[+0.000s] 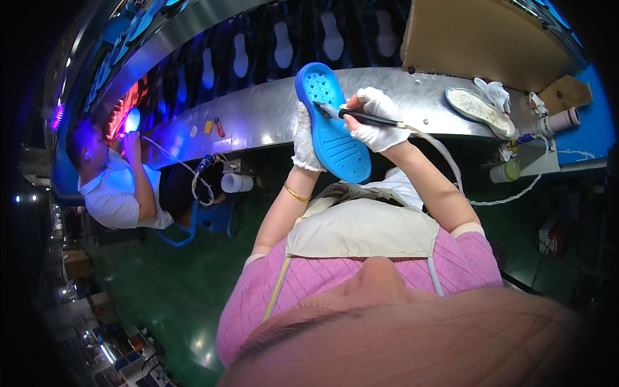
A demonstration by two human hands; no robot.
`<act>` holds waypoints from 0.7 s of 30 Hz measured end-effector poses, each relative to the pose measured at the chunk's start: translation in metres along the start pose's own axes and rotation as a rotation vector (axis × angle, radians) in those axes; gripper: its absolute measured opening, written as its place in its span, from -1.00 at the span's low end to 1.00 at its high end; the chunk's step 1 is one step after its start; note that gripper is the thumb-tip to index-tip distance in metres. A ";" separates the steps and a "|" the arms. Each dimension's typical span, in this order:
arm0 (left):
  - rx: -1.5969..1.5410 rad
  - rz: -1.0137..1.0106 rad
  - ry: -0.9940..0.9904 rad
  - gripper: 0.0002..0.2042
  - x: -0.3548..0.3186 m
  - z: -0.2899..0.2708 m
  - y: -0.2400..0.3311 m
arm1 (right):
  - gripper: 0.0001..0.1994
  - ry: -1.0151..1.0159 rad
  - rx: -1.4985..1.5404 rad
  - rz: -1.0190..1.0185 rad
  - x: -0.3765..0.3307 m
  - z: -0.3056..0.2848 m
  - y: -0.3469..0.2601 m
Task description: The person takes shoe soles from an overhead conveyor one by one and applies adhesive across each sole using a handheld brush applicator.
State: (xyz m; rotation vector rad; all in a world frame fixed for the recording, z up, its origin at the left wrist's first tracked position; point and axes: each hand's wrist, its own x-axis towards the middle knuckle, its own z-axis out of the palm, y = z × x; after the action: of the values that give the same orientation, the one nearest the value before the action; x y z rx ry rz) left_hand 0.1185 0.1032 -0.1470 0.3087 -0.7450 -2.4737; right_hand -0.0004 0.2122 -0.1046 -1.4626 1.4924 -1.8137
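Left hand (305,140): upright, gripping the blue sole (345,150) by its left edge, fingertips hidden.
Right hand (379,122): angled inward, fingers pinching a black-handled tool (373,119) over the sole's upper half.
Sole's place: upper centre, before the bench (264,119).

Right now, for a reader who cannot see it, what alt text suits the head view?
A person's gloved left hand holds a blue sole while the gloved right hand holds a corded black tool, its tip at the sole's holed part. A metal bench runs beyond the hands; at left is a co-worker in a white shirt.
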 end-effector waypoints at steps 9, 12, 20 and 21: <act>-0.109 0.036 0.057 -0.34 0.006 0.007 0.016 | -0.79 -0.087 -0.171 -0.160 -0.009 0.010 -0.015; -0.123 0.019 0.008 -0.32 0.008 0.000 0.025 | -0.80 -0.344 -0.334 -0.082 -0.010 0.011 -0.030; -0.161 -0.010 -0.078 -0.27 0.024 -0.027 0.033 | -0.86 -0.381 -0.186 0.140 -0.016 0.013 -0.034; -0.178 -0.022 -0.079 -0.27 0.021 -0.022 0.035 | -0.88 -0.376 -0.146 0.000 -0.018 0.009 -0.026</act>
State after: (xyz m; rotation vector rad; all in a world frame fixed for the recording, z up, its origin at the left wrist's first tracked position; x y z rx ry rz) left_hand 0.1239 0.0568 -0.1468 0.1546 -0.5501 -2.5640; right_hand 0.0230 0.2317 -0.0915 -1.7548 1.4515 -1.3539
